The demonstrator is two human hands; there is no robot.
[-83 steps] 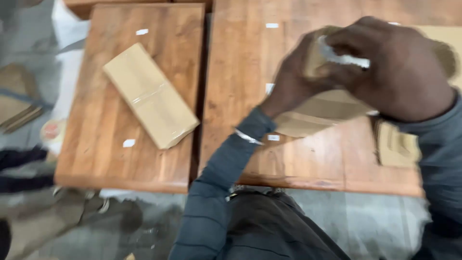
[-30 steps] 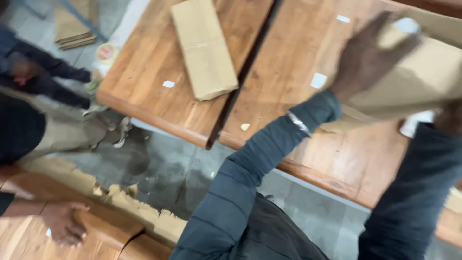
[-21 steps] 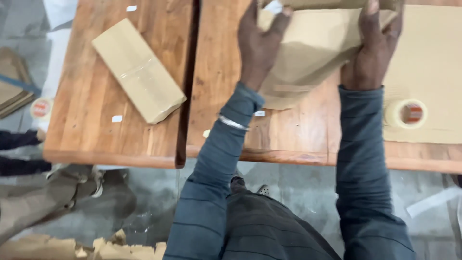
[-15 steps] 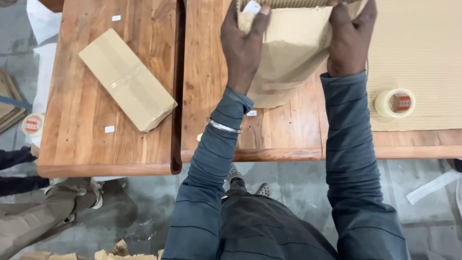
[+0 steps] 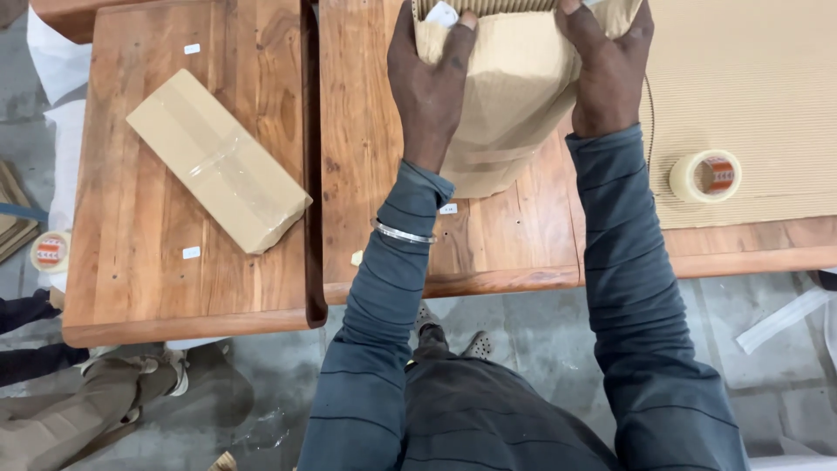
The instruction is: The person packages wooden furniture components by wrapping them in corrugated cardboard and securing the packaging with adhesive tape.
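Note:
Both my hands grip a bundle wrapped in brown corrugated cardboard [image 5: 514, 96] on the right wooden table [image 5: 366, 218]. My left hand [image 5: 429, 83] clasps its left side, thumb over the top edge by a small white slip. My right hand [image 5: 606, 70] clasps its right side. The bundle's upper end is cut off by the frame. A metal bangle sits on my left wrist.
A taped flat brown parcel [image 5: 218, 161] lies on the left wooden table [image 5: 139, 288]. A tape roll [image 5: 706, 174] rests on a corrugated sheet [image 5: 750, 96] at the right. Another tape roll [image 5: 50, 251] and another person's legs [image 5: 78, 410] are at the lower left.
The view swung from tilted to straight down over the tables. My hands settled on both sides of the cardboard bundle and drew it closer to the table's middle.

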